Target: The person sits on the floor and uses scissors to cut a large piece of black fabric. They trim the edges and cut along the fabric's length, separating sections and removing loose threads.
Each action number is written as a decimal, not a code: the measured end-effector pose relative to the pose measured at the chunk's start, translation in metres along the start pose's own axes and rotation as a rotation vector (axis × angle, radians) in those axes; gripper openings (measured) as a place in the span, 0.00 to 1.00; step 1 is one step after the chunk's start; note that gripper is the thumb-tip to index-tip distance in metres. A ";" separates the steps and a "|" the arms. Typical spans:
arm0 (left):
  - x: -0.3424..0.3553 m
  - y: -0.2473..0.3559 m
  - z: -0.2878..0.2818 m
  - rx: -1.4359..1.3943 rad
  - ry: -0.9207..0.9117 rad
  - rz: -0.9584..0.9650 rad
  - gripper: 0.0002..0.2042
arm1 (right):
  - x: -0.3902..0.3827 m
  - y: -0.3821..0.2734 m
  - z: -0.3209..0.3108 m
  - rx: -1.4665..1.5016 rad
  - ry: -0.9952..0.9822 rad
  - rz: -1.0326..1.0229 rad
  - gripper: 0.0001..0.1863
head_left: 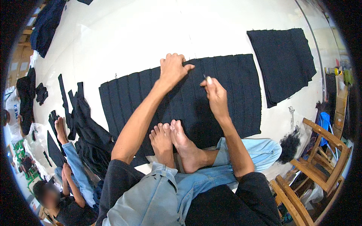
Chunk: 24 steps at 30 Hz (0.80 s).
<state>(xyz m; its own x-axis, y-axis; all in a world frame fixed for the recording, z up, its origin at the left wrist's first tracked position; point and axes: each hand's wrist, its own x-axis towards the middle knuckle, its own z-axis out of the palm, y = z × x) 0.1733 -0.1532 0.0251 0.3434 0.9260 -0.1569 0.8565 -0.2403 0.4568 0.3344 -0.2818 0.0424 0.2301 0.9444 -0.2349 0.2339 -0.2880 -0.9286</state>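
A wide black ribbed cloth panel (233, 105) lies on the white work surface (132, 34), under my bare feet at its lower part. My left hand (172, 68) rests on its top edge with fingers apart and bent, pressing the cloth. To its right, over the panel, my right hand (215, 94) pinches a small slim tool (204, 77) with a dark tip pointing up toward the top edge; exactly what it is, I cannot tell. Another stack of black cloth (284, 64) lies just right of the panel.
Black offcuts (86, 116) and strips lie at the left. A person (69, 203) in a dark shirt sits at the lower left, a bare foot stretched forward. Wooden stools (328, 158) and a blue plastic chair (323, 124) stand at the right, beside clutter along the edge.
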 end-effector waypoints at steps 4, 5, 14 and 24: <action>0.013 -0.019 -0.008 -0.358 -0.126 -0.051 0.16 | 0.025 -0.006 0.028 0.325 -0.107 0.180 0.21; 0.012 -0.023 -0.010 -0.438 -0.153 -0.092 0.15 | 0.030 -0.008 0.031 0.422 -0.133 0.250 0.22; 0.000 -0.023 0.002 -0.498 0.128 0.058 0.07 | 0.060 -0.006 0.039 0.649 -0.240 0.473 0.24; -0.006 -0.019 0.014 -0.163 0.281 0.189 0.08 | 0.055 -0.005 0.035 0.707 -0.165 0.479 0.26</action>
<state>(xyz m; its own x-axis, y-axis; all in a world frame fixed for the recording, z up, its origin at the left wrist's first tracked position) 0.1601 -0.1577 0.0051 0.3515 0.9188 0.1794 0.7078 -0.3863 0.5914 0.3124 -0.2232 0.0240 0.0011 0.7735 -0.6338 -0.5074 -0.5457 -0.6669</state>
